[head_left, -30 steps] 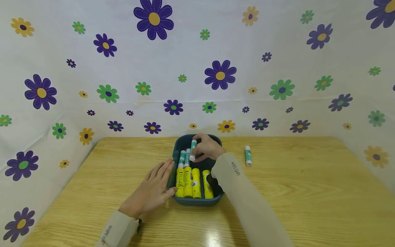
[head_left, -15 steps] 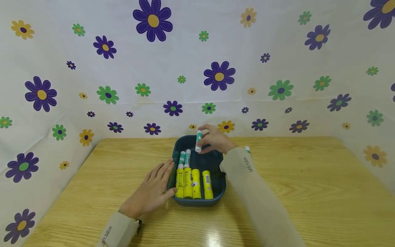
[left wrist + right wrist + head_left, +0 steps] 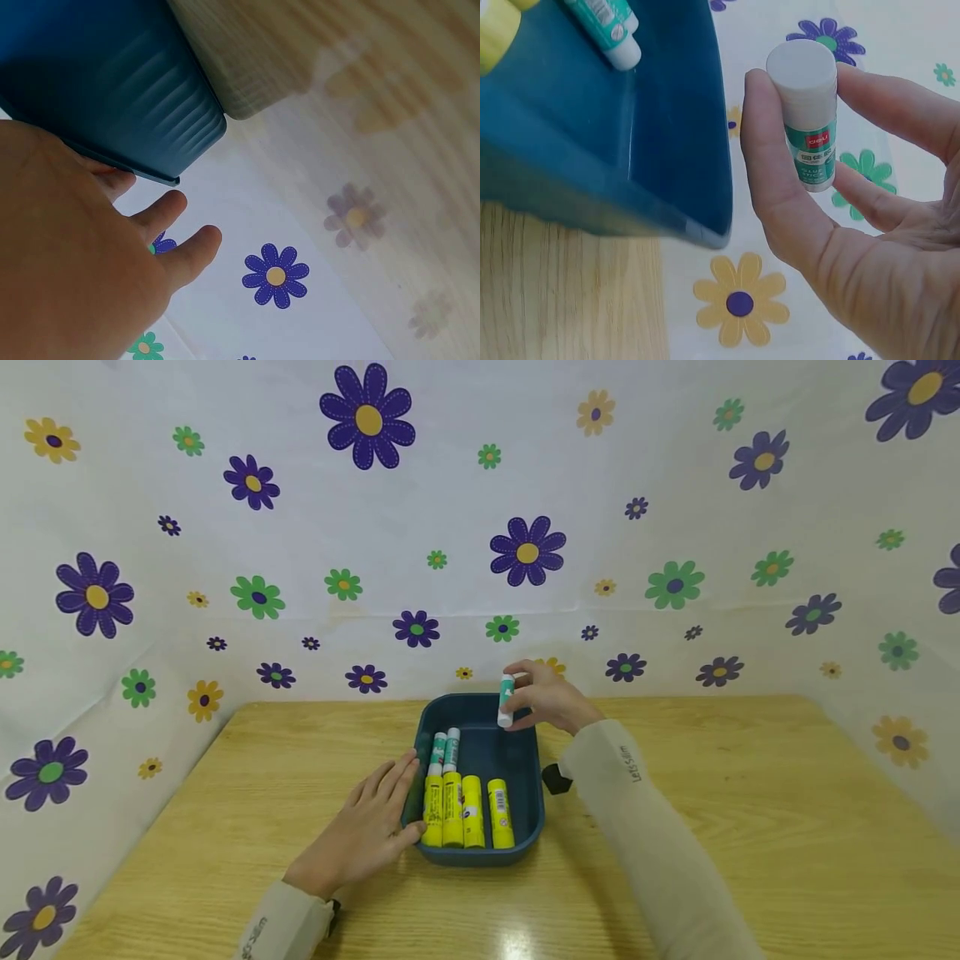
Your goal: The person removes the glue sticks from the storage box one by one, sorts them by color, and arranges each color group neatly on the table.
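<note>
Presently, the right hand (image 3: 551, 697) pinches one green-and-white glue stick (image 3: 506, 700) between the thumb and the fingers, and it holds this stick at the far right corner of the blue container (image 3: 480, 858). In the right wrist view the stick appears beyond the container's right wall, but in the head view it overlaps the far rim; so I cannot tell if it is over the inside or just outside. Its long axis, seen from the head, runs almost the same way as the container's long side, with the longer white end towards the person. Whether it is level or partly upright is not certain.

The two green sticks (image 3: 446, 752) lie along the container's left wall, beyond the row of yellow sticks (image 3: 452, 810) at its near end. Therefore the bare floor of the container is to the left of the held stick and nearer to the person, and in my judgement the coming move depends on this relation.

The left hand (image 3: 360, 839), with its fingers straight, rests against the container's left side and grips nothing; the right hand is clearly the nearer one. The container stands on the desk (image 3: 675, 818).
</note>
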Demonstrator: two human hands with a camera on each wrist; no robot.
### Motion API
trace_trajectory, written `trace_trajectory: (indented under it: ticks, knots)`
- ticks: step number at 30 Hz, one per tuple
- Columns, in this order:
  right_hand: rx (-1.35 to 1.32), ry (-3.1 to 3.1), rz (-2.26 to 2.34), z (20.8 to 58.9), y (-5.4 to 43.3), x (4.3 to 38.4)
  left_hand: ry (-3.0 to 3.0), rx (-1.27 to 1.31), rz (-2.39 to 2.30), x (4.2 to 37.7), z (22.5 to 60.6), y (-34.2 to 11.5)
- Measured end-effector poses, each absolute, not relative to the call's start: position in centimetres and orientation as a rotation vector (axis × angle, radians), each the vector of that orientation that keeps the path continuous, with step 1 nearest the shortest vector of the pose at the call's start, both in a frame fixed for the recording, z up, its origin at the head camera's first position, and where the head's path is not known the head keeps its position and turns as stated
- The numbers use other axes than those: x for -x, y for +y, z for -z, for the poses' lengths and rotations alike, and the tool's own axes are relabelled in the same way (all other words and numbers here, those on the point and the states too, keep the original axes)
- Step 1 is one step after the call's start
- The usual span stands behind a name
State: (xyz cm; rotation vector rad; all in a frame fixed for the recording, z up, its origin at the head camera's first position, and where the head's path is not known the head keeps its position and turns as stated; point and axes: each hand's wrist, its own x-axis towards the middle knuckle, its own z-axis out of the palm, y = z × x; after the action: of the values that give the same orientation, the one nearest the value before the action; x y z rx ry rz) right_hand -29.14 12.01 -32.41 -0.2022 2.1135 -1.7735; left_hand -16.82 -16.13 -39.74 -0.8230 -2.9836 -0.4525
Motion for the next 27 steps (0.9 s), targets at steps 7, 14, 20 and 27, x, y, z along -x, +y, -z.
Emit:
trace_trajectory:
  ticks: [7,14,20,27]
  knots:
    - [0.197,2.142,1.759,32.5,13.5,29.1,-2.978,0.816,0.465,16.8,39.9,-16.1]
    - [0.210,2.159,1.771,32.4,15.1,29.0,-2.973,0.826,0.436,17.0,39.9,-16.2]
    - [0.227,2.177,1.748,32.4,16.9,29.2,-2.981,0.823,0.444,17.1,39.7,-16.2]
    - [0.201,2.235,1.682,33.1,19.0,28.8,-2.998,0.816,0.469,16.9,39.7,-16.2]
